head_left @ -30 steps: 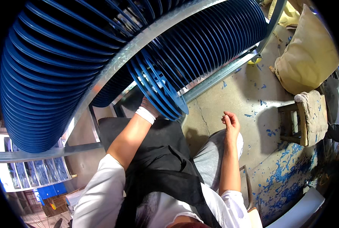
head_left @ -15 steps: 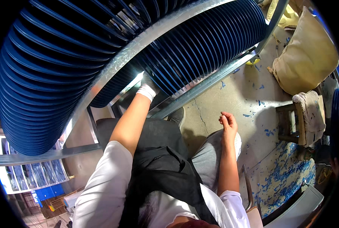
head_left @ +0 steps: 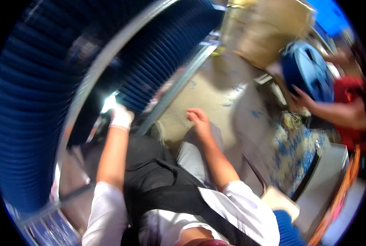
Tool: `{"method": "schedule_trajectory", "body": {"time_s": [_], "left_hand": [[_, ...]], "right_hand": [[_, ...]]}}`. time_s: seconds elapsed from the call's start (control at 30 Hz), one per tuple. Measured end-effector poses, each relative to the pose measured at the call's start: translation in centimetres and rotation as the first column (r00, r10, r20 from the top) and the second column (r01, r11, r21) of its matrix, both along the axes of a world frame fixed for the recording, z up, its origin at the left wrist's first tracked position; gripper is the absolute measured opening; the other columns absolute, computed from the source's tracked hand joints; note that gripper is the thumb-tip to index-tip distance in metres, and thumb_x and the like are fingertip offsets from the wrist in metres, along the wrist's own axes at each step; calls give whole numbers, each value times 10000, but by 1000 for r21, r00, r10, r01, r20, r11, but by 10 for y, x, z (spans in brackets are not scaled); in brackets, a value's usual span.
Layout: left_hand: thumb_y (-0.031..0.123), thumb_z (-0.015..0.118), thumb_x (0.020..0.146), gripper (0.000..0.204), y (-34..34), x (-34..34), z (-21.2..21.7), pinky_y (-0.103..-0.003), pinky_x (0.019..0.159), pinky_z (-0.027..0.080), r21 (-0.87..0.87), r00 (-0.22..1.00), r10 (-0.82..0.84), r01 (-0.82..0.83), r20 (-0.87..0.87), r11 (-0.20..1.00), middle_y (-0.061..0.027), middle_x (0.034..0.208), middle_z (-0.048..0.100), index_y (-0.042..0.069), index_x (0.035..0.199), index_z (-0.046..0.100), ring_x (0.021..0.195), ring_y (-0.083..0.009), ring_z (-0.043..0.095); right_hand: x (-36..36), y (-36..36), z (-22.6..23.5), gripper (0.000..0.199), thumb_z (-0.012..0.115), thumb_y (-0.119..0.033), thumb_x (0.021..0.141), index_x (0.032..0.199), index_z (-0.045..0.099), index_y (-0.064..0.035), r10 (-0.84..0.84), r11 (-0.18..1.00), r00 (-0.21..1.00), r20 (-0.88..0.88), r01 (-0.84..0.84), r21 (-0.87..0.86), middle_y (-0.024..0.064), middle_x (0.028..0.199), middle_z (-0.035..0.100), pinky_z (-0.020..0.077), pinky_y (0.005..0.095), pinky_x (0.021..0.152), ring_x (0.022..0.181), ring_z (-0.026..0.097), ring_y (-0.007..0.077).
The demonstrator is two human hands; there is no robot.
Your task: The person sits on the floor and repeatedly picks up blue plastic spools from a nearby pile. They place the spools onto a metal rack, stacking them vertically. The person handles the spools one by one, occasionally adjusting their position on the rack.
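Blue ribbed stack (head_left: 23,123) seen at far left, held in curved metal frame (head_left: 88,88). Left hand (head_left: 120,117), white-gloved, raised against lower edge of stack beside frame; fingers blurred, state cannot be told. Half a second ago same hand was placed at same spot, so contact judged kept, while view has been swung right. Right hand (head_left: 199,122) rested on knee, fingers loosely curled, nothing held. Co-worker's hand (head_left: 302,98) laid on blue round piece (head_left: 308,69) at right, newly brought into view.

A paint-spattered concrete floor (head_left: 215,94) spreads under bright light, with a pale cabinet (head_left: 326,176) at the right.
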State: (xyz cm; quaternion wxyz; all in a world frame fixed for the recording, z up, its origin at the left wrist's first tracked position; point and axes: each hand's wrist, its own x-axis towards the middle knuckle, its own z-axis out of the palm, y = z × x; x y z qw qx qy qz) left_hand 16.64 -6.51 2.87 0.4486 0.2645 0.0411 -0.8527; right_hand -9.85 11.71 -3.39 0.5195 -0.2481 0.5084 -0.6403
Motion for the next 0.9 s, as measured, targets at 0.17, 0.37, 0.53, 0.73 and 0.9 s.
{"method": "schedule_trajectory", "body": {"time_s": [0.17,0.37,0.53,0.73,0.9], "left_hand": [[520,503,886,451,128,-23,69,-284,664,345,118,792,9,-103,611,988,3,874,406,200,1199,451,724,-146,374],[401,657,826,503,150,-66,56,-462,995,371,93,662,-642,665,386,741,-170,1255,466,132,1227,516,1169,-342,446],[402,622,875,603,115,-143,48,-418,1066,294,-163,672,-602,714,432,680,-190,1310,442,93,1356,430,1207,-324,433],[363,609,888,552,123,-179,16,-399,1006,364,-197,655,-665,750,359,632,-139,1175,558,64,1325,454,1093,-259,521],[354,616,877,534,119,-184,31,-409,994,380,-186,653,-717,757,244,626,-140,1158,577,68,1305,475,1072,-270,540]], "right_hand": [[20,-16,-23,191,550,-106,904,1062,598,-10,124,990,966,226,-106,-89,36,862,601,467,269,741,806,563,117],[-40,-2,-21,250,577,-146,897,1121,572,-36,-50,998,993,105,46,40,39,902,625,485,263,718,809,601,122],[-115,34,-26,237,599,-144,852,1068,584,-46,-352,899,892,-284,407,163,30,842,618,474,250,655,728,580,101],[-167,94,-44,194,567,-77,880,1073,570,-63,-421,763,719,-553,611,214,7,849,615,460,230,639,719,574,91],[-176,98,35,280,577,-20,838,1115,548,-45,-481,742,298,-825,639,-203,49,1025,581,460,261,796,866,543,134]]}}
